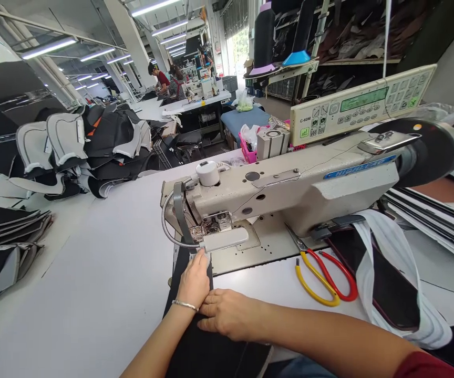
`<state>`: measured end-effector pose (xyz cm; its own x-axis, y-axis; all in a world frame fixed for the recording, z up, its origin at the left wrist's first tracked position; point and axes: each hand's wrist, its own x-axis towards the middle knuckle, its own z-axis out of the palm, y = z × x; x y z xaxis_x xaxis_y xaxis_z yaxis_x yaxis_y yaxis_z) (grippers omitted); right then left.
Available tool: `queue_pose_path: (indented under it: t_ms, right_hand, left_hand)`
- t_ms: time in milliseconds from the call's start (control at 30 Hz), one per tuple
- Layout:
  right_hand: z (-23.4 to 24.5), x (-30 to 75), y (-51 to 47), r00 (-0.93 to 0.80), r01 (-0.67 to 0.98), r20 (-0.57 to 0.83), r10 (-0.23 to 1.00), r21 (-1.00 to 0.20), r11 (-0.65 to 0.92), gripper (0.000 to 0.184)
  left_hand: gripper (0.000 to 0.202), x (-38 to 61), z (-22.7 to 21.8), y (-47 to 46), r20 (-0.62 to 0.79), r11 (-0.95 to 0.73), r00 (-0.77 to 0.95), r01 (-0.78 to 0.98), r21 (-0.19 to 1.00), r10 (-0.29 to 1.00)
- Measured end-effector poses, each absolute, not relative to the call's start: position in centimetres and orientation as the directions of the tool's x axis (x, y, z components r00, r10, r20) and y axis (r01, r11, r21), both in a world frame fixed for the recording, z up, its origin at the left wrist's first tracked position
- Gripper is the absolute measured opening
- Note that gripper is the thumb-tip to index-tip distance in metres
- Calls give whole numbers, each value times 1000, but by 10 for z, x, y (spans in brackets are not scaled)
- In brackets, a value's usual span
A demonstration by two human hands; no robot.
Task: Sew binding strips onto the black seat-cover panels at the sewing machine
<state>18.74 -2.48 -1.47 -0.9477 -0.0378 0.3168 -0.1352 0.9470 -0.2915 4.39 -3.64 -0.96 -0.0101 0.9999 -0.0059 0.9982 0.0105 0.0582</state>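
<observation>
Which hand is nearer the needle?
The left hand, fingertips at the presser foot on the black fabric; the right hand lies flat behind it.

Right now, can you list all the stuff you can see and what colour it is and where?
Beige industrial sewing machine: one, on the white table, centre.
Black fabric strip: one, under the needle, running toward the viewer.
Scissors with one yellow and one red handle: one pair, right of the fabric.
Beige control panel with green screen: one, above the machine.
White sewing table: one, large.
Black-and-grey padded pieces: a pile, far left.
Black thread cones: two, on a shelf behind.
Pink plastic basket: one, behind the machine.
People at work: two, far back.
Left hand: flat on the fabric, wearing a silver bracelet.
Right hand: flat on the fabric beside it.
</observation>
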Motion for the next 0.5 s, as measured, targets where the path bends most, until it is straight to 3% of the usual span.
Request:
queue_pose_path:
  t_ms: [500]
  right_hand:
    - [-20, 193, -19, -948, -135, 318, 1, -407, 903, 23]
  left_hand:
    - [47, 62, 4, -48, -127, 10, -26, 993, -121, 992]
